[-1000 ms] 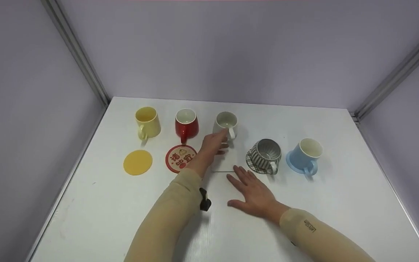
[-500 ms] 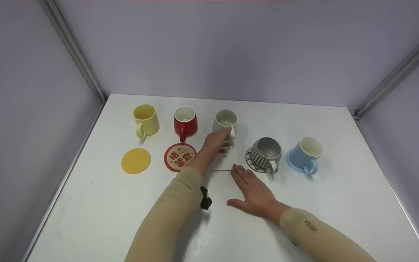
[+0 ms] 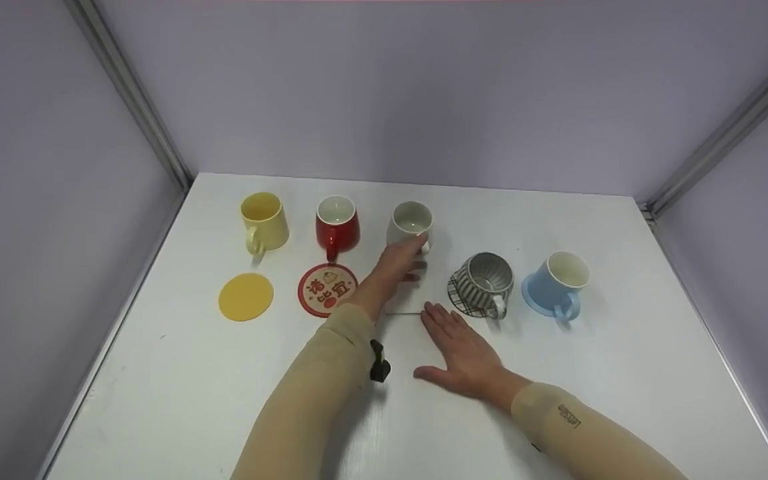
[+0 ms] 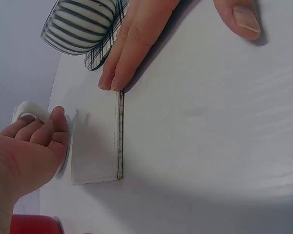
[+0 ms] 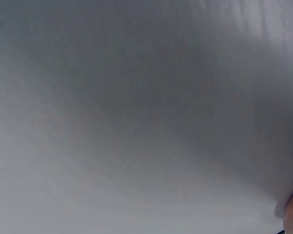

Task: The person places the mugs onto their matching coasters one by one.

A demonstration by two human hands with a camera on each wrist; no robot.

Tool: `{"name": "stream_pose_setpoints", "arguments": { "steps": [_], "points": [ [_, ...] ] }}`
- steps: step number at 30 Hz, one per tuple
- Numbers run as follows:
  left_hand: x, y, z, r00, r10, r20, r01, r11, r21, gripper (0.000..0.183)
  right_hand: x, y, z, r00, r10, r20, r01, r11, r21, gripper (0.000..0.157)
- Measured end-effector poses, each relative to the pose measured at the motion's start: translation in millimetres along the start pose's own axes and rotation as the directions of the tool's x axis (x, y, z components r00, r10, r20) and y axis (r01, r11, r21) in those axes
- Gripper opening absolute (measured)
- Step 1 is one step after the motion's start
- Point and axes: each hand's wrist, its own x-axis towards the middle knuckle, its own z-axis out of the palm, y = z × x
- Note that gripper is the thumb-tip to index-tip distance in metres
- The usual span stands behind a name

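Observation:
A white mug [image 3: 399, 231] stands at the back middle of the table. My left hand [image 3: 392, 265] is at its front; in the left wrist view the fingers curl at the mug's white handle [image 4: 30, 108], which they partly hide. Just in front of the mug lies a white square coaster [image 4: 95, 146] with a stitched edge. My right hand [image 3: 464, 357] rests flat on the table with the fingers straight, fingertips touching the coaster's near right corner. Only a sliver of hand shows in the right wrist view.
To the left stand a yellow mug [image 3: 271, 223] and a red mug [image 3: 347, 233], behind a yellow round coaster [image 3: 245, 297] and a red-rimmed coaster [image 3: 324, 303]. At right, a striped mug [image 3: 474, 287] sits on a checked coaster [image 3: 454, 293], and a blue mug [image 3: 551, 283] on a blue coaster [image 3: 534, 300].
My left hand has shifted slightly right and covers more of the white mug's handle. The right fingers have drawn together against the coaster's edge. The mugs stay in place.

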Motion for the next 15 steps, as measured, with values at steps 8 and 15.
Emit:
{"name": "stream_pose_setpoints", "arguments": {
  "steps": [8, 15],
  "points": [
    [-0.8, 0.9, 4.2, 1.000, 0.014, -0.011, -0.015, 0.999, -0.034, 0.061, -0.8, 0.1, 0.0, 1.000, -0.012, -0.010, 0.011, 1.000, -0.019, 0.104],
    [0.8, -1.9, 3.7, 0.998, 0.039, -0.043, -0.040, 0.999, -0.030, 0.060, -0.8, 0.0, 0.2, 1.000, -0.010, -0.016, 0.009, 1.000, -0.019, 0.104]
  ]
}}
